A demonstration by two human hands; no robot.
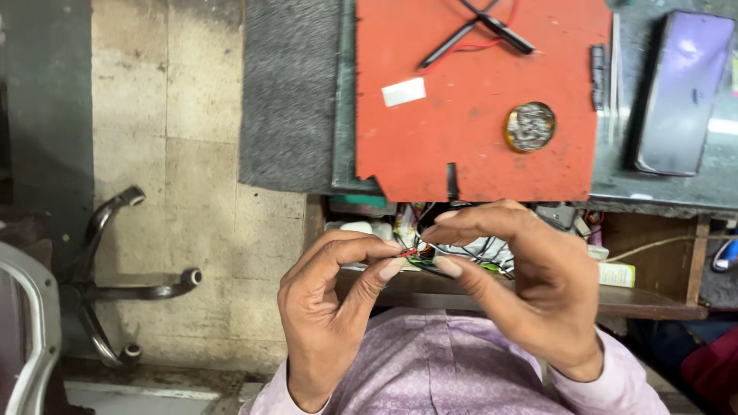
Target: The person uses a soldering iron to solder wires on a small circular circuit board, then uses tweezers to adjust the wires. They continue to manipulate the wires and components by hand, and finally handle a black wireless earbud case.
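Note:
My left hand (332, 307) and my right hand (523, 284) meet in front of my chest, just below the bench edge. Between the fingertips of both is a small green circuit board (423, 261) with thin black and red wires (407, 251) on it. The left thumb and forefinger pinch the red wire end. The right thumb and fingers grip the board's other side, and much of the board is hidden behind them. Lilac shirt sleeves cover both wrists.
An orange-red mat (477, 146) lies on the bench with a round tin of solder scraps (530, 127), black probe leads with a red wire (492, 27) and a white label. A phone (684, 92) lies at right. An open shelf (653, 300) holds clutter. Chair base (115, 284) at left.

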